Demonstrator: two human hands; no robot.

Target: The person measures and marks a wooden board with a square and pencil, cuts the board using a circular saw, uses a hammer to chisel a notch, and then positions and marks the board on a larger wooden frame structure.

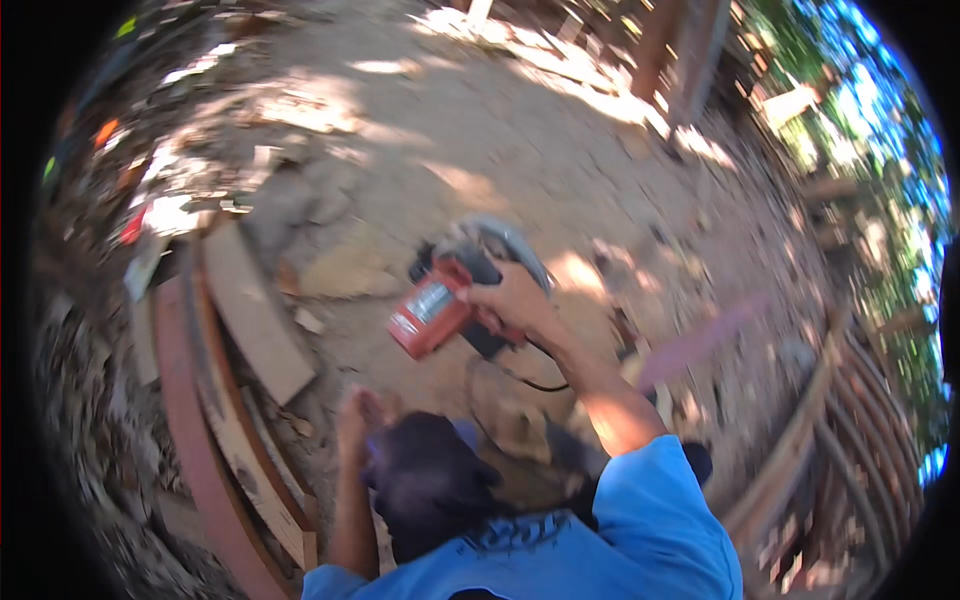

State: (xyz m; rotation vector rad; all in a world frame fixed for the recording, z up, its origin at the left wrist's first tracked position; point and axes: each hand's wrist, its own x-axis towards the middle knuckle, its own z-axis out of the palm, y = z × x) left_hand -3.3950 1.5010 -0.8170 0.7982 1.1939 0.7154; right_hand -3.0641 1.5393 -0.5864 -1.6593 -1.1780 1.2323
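My right hand [512, 302] grips the handle of a circular saw [428, 312] with a red motor body and dark and silvery parts toward its blade side. The saw is raised in front of me, over the dirt ground. A dark cord [530, 383] loops down from it on the near side. My left hand [362, 412] is lower and to the left, beside my dark-clothed knee [425, 470] and apart from the saw. Motion smears its fingers, and I see nothing clear in it.
Several boards [250, 310] and long planks [178, 390] lie at the left. A reddish plank [700, 345] is at the right, blurred. Slatted wood [850, 450] stands at the lower right, and brown posts [695, 60] rise at the far right. Debris litters the dirt ground [390, 190].
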